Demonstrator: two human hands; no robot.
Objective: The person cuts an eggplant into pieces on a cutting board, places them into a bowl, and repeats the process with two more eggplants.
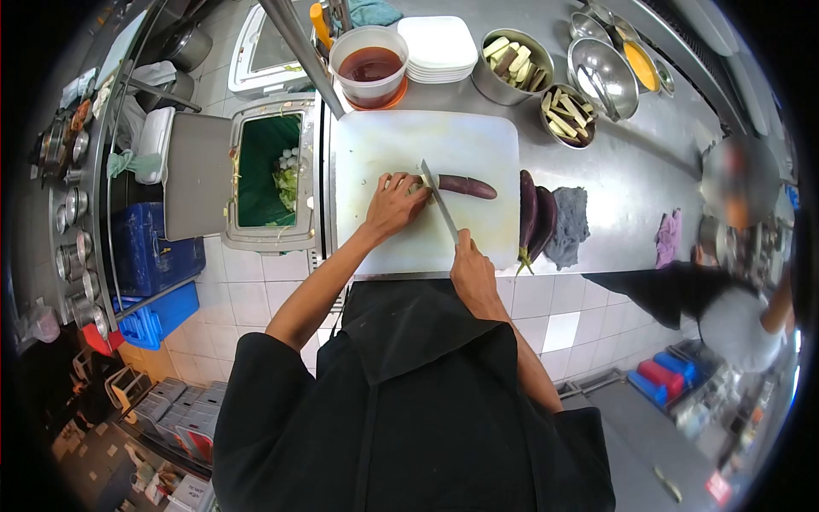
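A long purple eggplant [467, 186] lies crosswise on the white cutting board [409, 141]. My left hand [397, 203] has its fingers bent over the left end of the eggplant and mostly hides that part. In my right hand [473, 266] is the handle of a kitchen knife [444, 209]. The blade slants up and left across the eggplant, close beside my left fingertips. Just right of the board, whole eggplants [537, 218] lie side by side on the steel counter.
Cut eggplant sticks fill a large pot [485, 83] and a smaller bowl [563, 143]. Behind the board stand a tub of reddish-brown liquid [368, 68] and stacked white trays [438, 43]. A grey cloth [567, 227] lies right; an open bin [305, 171] stands left. Another person [740, 324] is far right.
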